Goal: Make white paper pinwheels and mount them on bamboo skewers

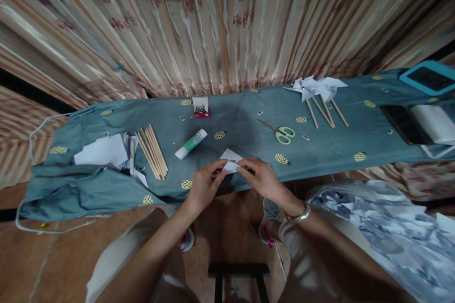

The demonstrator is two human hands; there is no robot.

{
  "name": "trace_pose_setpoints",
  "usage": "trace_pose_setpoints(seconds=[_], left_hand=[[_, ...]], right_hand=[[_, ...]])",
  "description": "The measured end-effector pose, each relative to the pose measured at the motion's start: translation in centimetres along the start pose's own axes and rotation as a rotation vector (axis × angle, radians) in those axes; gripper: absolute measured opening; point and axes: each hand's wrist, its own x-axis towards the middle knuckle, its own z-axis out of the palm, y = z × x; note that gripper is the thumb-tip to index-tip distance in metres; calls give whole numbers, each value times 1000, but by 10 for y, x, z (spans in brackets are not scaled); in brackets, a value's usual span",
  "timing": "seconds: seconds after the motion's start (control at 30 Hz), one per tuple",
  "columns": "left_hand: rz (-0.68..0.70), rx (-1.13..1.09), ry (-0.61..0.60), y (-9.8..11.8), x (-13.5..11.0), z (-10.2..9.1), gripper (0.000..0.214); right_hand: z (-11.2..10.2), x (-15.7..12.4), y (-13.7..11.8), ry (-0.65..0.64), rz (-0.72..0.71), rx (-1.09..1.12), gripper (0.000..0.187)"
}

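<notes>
A small piece of white paper [231, 155], partly folded, is pinched between both hands above the near edge of the cloth-covered table. My left hand [208, 180] grips its left side with thumb and fingertips. On the right side, my right hand [261, 177] holds it the same way, fingers closed. Beyond the hands lie a glue stick [191, 144] with a green label, and scissors [282, 133] with light green handles. An opened small red box [201, 108] of metal pins sits farther back.
Wooden sticks [152, 152] and a stack of white paper [103, 150] lie left. Paper pinwheels [316, 89] on sticks rest back right, near a dark phone [405, 124] and a blue-framed tablet [430, 78]. A plastic bag of paper pieces [391, 232] stands right. Behind hangs a curtain [227, 23].
</notes>
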Motion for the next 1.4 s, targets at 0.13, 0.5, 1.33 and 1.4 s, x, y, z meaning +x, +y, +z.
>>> trace_pose_setpoints(seconds=[0.13,0.5,1.33,1.4], left_hand=[[-63,-2,-25,-12,-3,-4,28],[434,510,-86,-8,-27,2,39],[426,827,-214,-20,-46,24,49],[416,827,-225,-19,-45,23,49]], right_hand=[[6,9,4,61,28,-24,17],[12,12,8,169,72,-120,14],[16,19,11,183,45,-222,13],[16,19,11,172,51,-230,13]])
